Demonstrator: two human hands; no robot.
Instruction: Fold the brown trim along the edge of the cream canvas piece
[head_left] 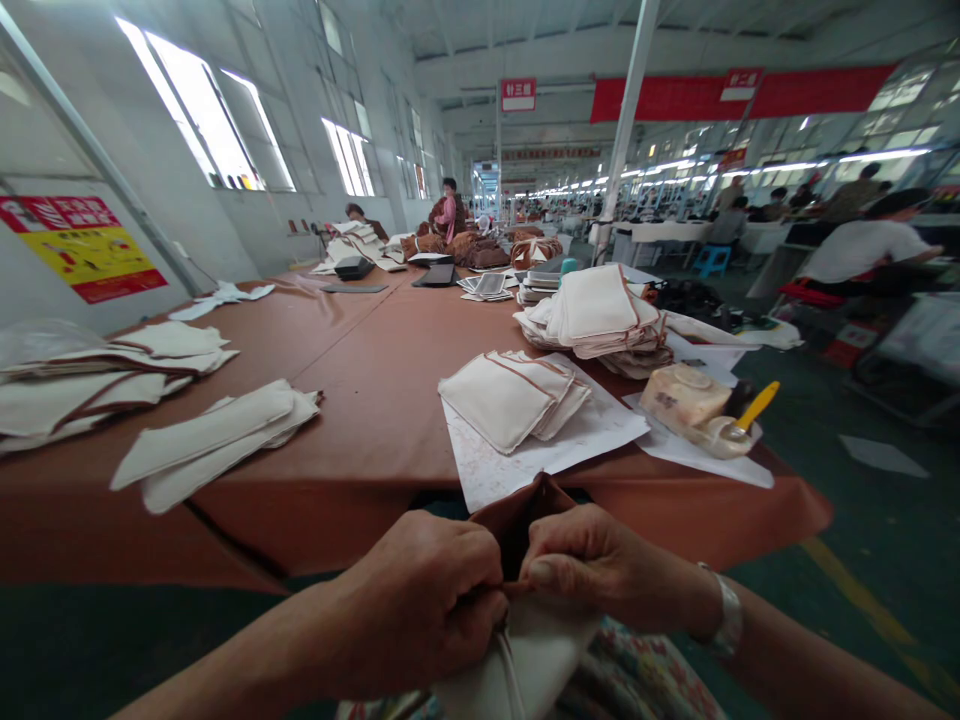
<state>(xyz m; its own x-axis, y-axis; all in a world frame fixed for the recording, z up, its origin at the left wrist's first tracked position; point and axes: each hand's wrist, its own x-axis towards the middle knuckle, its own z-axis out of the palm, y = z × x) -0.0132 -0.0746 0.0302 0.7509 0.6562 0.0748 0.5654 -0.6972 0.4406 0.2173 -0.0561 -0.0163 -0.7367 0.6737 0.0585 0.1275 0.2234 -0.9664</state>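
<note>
Left hand (442, 600) and right hand (592, 560) are both closed, pinching the brown rim of the white piece (547, 645), held over the lap just off the counter's (360, 400) near edge. The fingers hide the join, so its alignment cannot be told. Recommended: keep the rim evenly taut between the thumbs. Paper (611, 430) reaches the near edge; tub (679, 395) and brush (759, 405) limit the right. Better room lies left, between panels (217, 440) and paper.
</note>
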